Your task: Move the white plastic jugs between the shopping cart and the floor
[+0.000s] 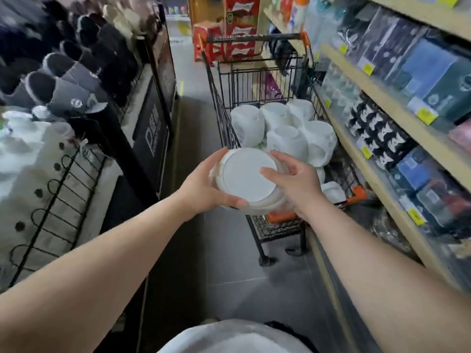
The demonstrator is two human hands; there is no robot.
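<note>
Both hands are gripping one white jug (244, 177) between them, its flat round base facing my camera. I am noting the left hand (201, 187) curling round its left and lower edge, and the right hand (298, 190) wrapping the right side, thumb lying across the base. The jug is hanging in the air at the near end of the shopping cart (221, 108), above the grey floor (229, 271). Beyond it, more jugs (280, 128) are lying heaped in the basket. Shelves (382, 99) of boxed goods are running along the right, slippers (66, 82) are hanging left, and red cartons (239, 29) are standing beyond the cart.
</note>
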